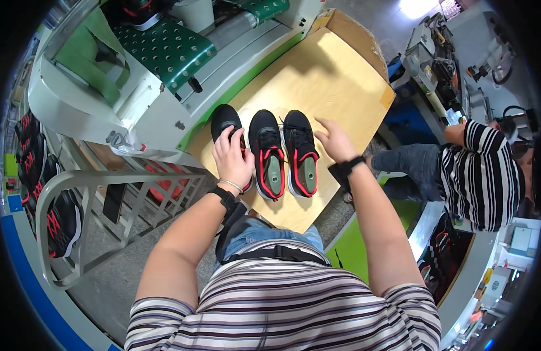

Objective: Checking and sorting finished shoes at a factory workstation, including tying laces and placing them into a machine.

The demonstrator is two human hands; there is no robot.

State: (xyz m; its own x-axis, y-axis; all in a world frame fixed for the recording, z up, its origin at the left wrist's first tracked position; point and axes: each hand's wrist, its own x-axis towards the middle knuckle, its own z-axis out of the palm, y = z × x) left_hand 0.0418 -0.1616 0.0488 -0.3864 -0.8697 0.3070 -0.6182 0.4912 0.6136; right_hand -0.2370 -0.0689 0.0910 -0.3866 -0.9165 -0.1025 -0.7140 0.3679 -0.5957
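Note:
Three black sneakers with red-lined collars and laces stand side by side on a pale wooden board, toes pointing away from me. My left hand lies over the left sneaker, its bent fingers on the lace area, covering most of the opening. Beside it is the middle sneaker, untouched, with a greenish insole visible inside. The right sneaker is nearest to my right hand, which hovers just to its right, apart from it, fingers and thumb spread with nothing in them.
The wooden board borders a machine with a green perforated conveyor at the far left. A metal rack frame stands left, near several hanging shoes. At right stands another person in a striped shirt.

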